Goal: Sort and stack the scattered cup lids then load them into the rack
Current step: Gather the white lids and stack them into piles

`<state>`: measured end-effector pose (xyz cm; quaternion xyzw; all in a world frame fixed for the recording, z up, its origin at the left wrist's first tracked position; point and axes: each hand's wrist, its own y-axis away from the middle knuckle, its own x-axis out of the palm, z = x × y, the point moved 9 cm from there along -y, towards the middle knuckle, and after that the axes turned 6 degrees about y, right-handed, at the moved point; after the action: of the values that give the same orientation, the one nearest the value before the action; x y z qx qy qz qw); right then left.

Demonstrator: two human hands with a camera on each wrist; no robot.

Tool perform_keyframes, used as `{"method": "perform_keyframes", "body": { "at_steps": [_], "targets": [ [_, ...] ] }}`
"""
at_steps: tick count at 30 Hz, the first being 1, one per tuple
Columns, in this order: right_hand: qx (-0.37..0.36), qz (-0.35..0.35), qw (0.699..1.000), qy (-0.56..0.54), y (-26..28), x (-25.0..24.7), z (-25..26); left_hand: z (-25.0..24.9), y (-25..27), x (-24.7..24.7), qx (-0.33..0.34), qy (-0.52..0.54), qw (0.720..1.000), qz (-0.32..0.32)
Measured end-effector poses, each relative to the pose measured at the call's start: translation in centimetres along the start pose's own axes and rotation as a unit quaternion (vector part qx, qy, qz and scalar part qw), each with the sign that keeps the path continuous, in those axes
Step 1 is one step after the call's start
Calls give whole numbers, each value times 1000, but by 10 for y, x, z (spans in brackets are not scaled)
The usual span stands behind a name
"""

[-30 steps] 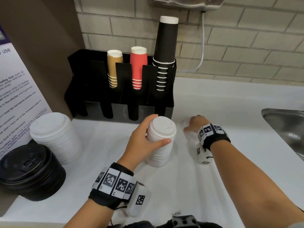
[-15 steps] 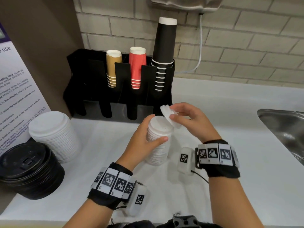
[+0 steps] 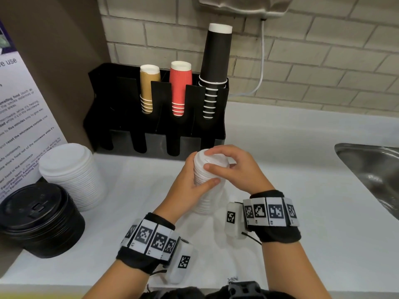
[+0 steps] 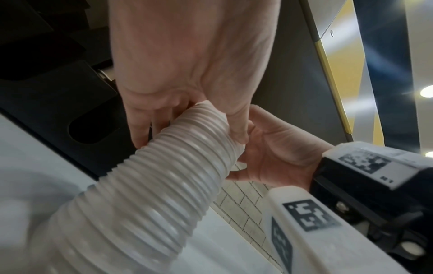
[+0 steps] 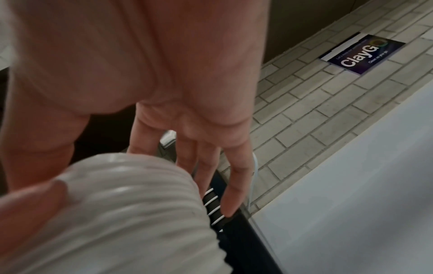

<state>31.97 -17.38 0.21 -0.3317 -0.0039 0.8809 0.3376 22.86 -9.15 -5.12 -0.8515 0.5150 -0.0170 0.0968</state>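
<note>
A tall stack of small white lids (image 3: 208,197) stands on the white counter in front of the black rack (image 3: 121,108). My left hand (image 3: 201,171) grips the stack's upper part from the left, thumb on the near side. My right hand (image 3: 216,159) caps the top lid (image 3: 212,161), fingers curled over it and thumb on its near edge. In the left wrist view the ribbed stack (image 4: 175,176) runs up into my left hand (image 4: 189,137), with the right hand (image 4: 269,148) behind. In the right wrist view my right hand (image 5: 131,196) lies over the stack (image 5: 140,231).
A stack of larger white lids (image 3: 69,175) and a stack of black lids (image 3: 36,219) sit at the left. The rack holds tan, red and black cup stacks (image 3: 216,67). A steel sink (image 3: 371,169) lies at the right. A poster leans at the far left.
My right hand picked one white lid off the counter at the right, carried it to the stack and now holds it on top. The left hand kept its grip.
</note>
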Motion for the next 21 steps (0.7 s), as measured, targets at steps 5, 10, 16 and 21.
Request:
{"method": "perform_keyframes", "body": {
  "at_steps": [5, 10, 16, 21],
  "targets": [
    [-11, 10, 999, 43, -2, 3, 3, -2, 0, 0, -4, 9, 1000, -1],
    [3, 30, 997, 71, 0, 8, 3, 5, 2, -1, -61, -16, 998, 5],
    [5, 78, 995, 63, 9, 8, -3, 32, 18, -11, -266, -2, 960, 84],
    [5, 75, 994, 79, 8, 6, -7, 48, 27, -15, -369, 60, 926, 49]
  ]
}}
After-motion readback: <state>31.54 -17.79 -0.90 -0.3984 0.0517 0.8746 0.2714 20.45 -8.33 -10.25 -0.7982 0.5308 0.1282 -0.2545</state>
